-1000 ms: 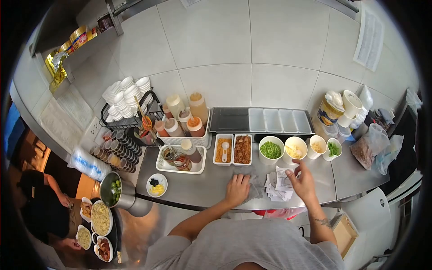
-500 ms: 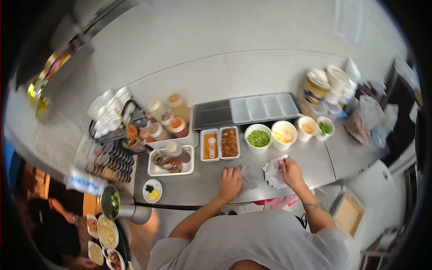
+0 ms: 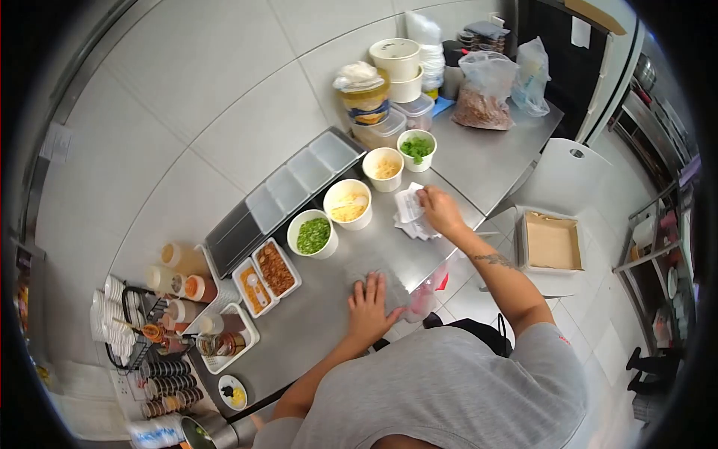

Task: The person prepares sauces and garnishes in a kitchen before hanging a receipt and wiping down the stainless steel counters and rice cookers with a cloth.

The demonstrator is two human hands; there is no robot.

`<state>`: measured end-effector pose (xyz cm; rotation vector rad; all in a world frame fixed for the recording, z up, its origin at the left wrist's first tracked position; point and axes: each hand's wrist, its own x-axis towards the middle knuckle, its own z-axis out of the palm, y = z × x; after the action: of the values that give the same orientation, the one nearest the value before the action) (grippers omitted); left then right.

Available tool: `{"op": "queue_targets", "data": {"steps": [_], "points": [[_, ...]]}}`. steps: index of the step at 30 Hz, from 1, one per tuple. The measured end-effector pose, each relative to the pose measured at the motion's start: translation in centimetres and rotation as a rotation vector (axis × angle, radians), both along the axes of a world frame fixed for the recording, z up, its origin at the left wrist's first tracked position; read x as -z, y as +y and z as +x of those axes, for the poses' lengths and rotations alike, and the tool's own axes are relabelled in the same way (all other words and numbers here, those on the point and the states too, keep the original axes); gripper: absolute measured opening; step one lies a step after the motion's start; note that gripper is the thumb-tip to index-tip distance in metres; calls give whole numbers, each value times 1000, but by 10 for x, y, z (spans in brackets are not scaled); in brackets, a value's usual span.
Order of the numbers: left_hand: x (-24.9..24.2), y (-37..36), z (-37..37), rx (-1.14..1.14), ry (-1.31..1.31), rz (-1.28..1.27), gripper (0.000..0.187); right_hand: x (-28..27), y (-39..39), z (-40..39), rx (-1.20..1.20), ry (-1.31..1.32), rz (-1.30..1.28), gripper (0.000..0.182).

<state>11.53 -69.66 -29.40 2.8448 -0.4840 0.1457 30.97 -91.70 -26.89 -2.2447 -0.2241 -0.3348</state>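
On the steel counter, my left hand (image 3: 366, 307) lies flat with fingers spread. Under and beside it is a thin greyish, see-through sheet (image 3: 385, 279), perhaps a plastic bag. My right hand (image 3: 443, 209) pinches the edge of several white paper slips (image 3: 409, 210), which fan out on the counter. Just behind the slips stand white tubs: one of chopped green onion (image 3: 314, 235), one of pale yellow shreds with a spoon (image 3: 349, 203), one of beige bits (image 3: 385, 168) and one of green leaves (image 3: 416, 150).
Two small trays (image 3: 265, 278) of orange and brown food sit left of the tubs. Beyond are sauce bottles (image 3: 187, 273) and an empty sectioned tray (image 3: 303, 179). Bagged brown food (image 3: 482, 97) rests at the far right. A white chair (image 3: 561, 176) and a box (image 3: 551, 241) stand beside the counter.
The view has swung right, bringing in more of the chair, box and shelf. My left hand stays flat, now with fingers more spread; my right hand still pinches the slips.
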Motion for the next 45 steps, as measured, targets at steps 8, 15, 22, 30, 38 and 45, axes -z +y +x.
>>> {"op": "queue_targets", "data": {"steps": [8, 15, 22, 30, 38, 45], "points": [[17, -117, 73, 246, -94, 222, 58, -25, 10, -6, -296, 110, 204, 36], [65, -211, 156, 342, -404, -31, 56, -15, -77, -48, -96, 13, 118, 45], [31, -287, 194, 344, -322, 310, 63, -24, -157, -135, 114, 123, -39, 25], [68, -316, 244, 598, -482, 106, 56, -25, -186, -303, 477, 271, -227, 13], [41, -275, 160, 466, -314, 71, 65, -44, -212, -490, 1009, 326, -323, 26], [68, -396, 40, 460, 1503, -1046, 41, -60, -240, -671, 1390, 254, -280, 20]]}}
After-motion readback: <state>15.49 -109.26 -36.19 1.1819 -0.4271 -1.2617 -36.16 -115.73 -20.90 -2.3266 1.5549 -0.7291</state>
